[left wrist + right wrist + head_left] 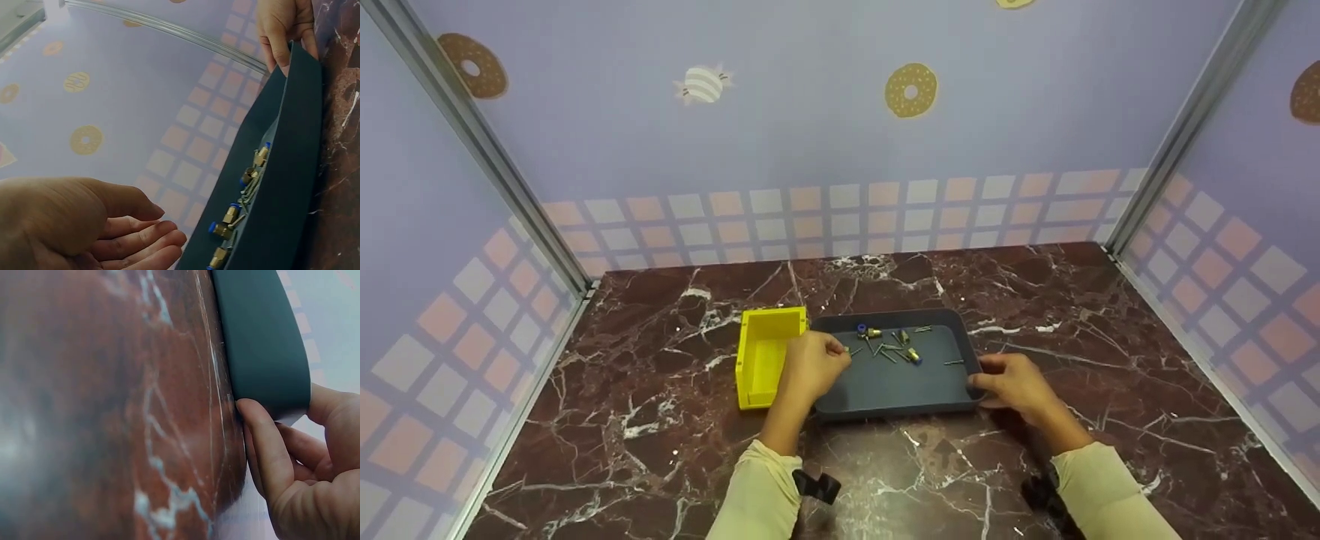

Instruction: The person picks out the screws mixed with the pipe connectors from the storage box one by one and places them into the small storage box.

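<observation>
A dark grey tray [885, 394] lies on the marbled table, holding several brass fittings with blue ends [914, 355] and several small screws [889, 356]. My right hand [1017, 386] grips the tray's right end, thumb over the rim and fingers against the outside wall. My left hand [814, 365] hovers at the tray's left end, near a fitting [218, 257]. Its fingers are loosely bent, and in the left wrist view [101, 225] nothing shows between thumb and fingers. Just left of the tray stands a yellow bin [765, 360], partly covered by the left hand.
The reddish-brown marbled table [645, 450] runs back to a lilac wall [810, 135] with printed sweets and a checked band. Side panels [1245, 262] close off left and right. Dark straps [817, 486] sit around the wrists.
</observation>
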